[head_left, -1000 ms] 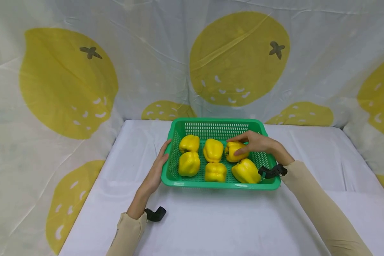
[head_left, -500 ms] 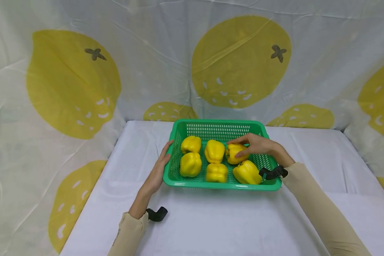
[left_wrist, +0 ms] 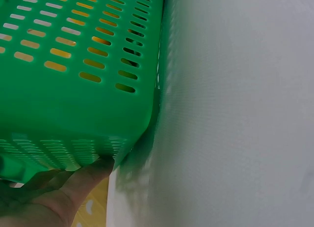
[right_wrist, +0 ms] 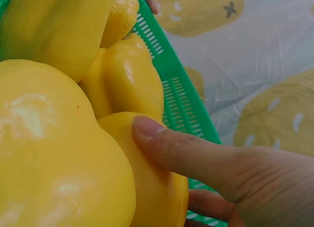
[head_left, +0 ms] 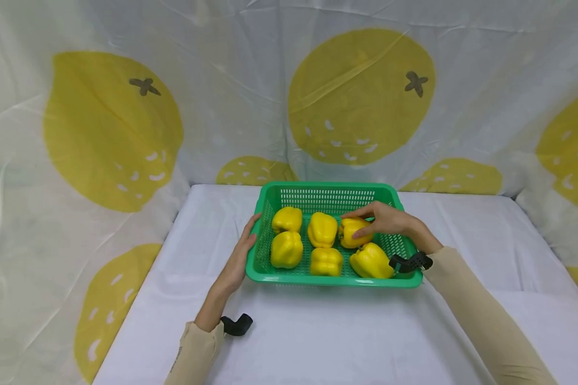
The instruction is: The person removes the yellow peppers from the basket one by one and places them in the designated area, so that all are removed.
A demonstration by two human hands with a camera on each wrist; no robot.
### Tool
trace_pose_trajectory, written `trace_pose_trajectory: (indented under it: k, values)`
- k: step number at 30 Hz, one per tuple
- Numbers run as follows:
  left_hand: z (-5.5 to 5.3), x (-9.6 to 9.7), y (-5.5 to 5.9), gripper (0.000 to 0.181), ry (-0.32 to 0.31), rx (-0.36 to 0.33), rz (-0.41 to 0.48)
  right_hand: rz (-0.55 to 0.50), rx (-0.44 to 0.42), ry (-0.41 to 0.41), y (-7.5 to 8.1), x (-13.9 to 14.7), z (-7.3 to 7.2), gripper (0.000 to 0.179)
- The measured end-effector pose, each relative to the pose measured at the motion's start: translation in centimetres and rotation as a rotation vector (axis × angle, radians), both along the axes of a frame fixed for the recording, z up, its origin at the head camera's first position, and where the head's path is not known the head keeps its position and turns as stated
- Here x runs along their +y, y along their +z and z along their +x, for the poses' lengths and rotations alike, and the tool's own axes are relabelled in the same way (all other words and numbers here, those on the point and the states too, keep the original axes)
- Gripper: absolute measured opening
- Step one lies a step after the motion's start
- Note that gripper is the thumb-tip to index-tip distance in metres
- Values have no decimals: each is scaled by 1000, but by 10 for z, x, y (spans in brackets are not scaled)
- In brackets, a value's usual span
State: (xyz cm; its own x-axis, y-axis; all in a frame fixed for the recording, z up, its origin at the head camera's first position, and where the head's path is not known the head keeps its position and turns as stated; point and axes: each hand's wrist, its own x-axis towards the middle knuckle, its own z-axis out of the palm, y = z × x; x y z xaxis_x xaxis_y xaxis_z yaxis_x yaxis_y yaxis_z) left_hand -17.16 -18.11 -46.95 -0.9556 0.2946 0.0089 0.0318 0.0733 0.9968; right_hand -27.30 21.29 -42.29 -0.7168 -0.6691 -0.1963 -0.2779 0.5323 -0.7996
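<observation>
A green plastic basket (head_left: 334, 280) with slotted walls holds several yellow bell peppers, loosely set in two rows. My right hand (head_left: 390, 218) reaches over the basket's right side and grips the bell pepper (head_left: 348, 230) at the back right, thumb on the near side and fingers on the far side. In the right wrist view the thumb (right_wrist: 176, 146) presses that pepper's skin; the other fingers are mostly hidden behind it. At the basket's left end, my left hand (head_left: 234, 262) rests along the outer wall with its fingers extended. The left wrist view shows its fingers (left_wrist: 88, 180) touching the slotted wall.
White cloth (head_left: 318, 337) covers the table under the basket. Behind and to the left hangs a pale curtain (head_left: 241, 80) printed with large lemons, close to the basket's back rim. A front-right pepper (head_left: 371, 261) lies beside the gripped one.
The scene sits slightly lower in the head view. Both hands keep their places, and the peppers stay where they were in the basket.
</observation>
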Motion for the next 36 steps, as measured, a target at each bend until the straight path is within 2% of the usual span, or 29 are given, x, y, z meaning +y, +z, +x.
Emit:
trace_pose_trajectory:
  k: [3, 10, 19, 31, 36]
  values:
    - [0, -1, -1, 51, -3, 0, 3, -15, 21, -2, 0, 0, 0, 61]
    - [-1, 0, -4, 51, -5, -6, -1, -44, 51, -65, 2, 2, 3, 62]
    - [-1, -1, -4, 51, 0, 18, -8, -103, 72, -125, 16, 13, 9, 62]
    - [2, 0, -6, 52, 0, 39, -21, -49, 98, -300, 40, 41, 34, 62]
    - [2, 0, -6, 52, 5, 39, -14, -30, 134, -371, 52, 52, 46, 60]
